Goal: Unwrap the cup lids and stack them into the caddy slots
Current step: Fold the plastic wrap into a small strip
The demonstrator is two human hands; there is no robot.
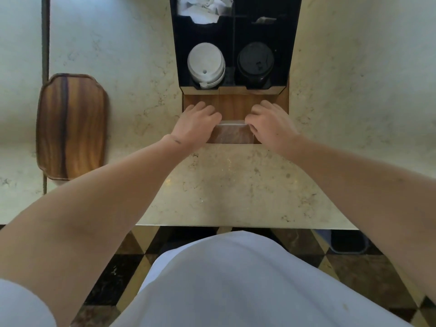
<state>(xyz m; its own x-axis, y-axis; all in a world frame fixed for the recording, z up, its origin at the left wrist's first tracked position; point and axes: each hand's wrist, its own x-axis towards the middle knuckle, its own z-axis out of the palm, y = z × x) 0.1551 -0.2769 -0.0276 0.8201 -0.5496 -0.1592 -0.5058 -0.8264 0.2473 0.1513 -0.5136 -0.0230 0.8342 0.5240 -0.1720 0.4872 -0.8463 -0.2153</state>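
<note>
Head view, looking straight down over the worktop (236, 185). Both my hands are at the near wooden front of the caddy (236, 103). Between them lies a clear plastic sleeve (232, 132), its long axis running left to right, one end at each hand. I take it to be the wrapped lids, though the contents are too glassy to make out.

Left hand (197, 125): fingers curled at the left end of the sleeve, apparently gripping it. Right hand (267, 125): fingers curled at the right end, likewise gripping. The fingertips are hidden under the knuckles, so the exact pinch cannot be read.

Caddy slots lie directly ahead of my hands, away from my body. Left slot holds a stack of white lids (205, 64); right slot holds a stack of black lids (256, 63). Crumpled white wrapping (203, 7) sits in the far left compartment.

A wooden tray (70, 126) rests well off to my left, apart from everything.

Judgement: still at the unwrap step. The sleeve sits square between both hands and neither is nearer, so pulling the ends apart along its length should open it. Afterwards the lids go forward. Which slot depends on colour, which I cannot tell yet.
</note>
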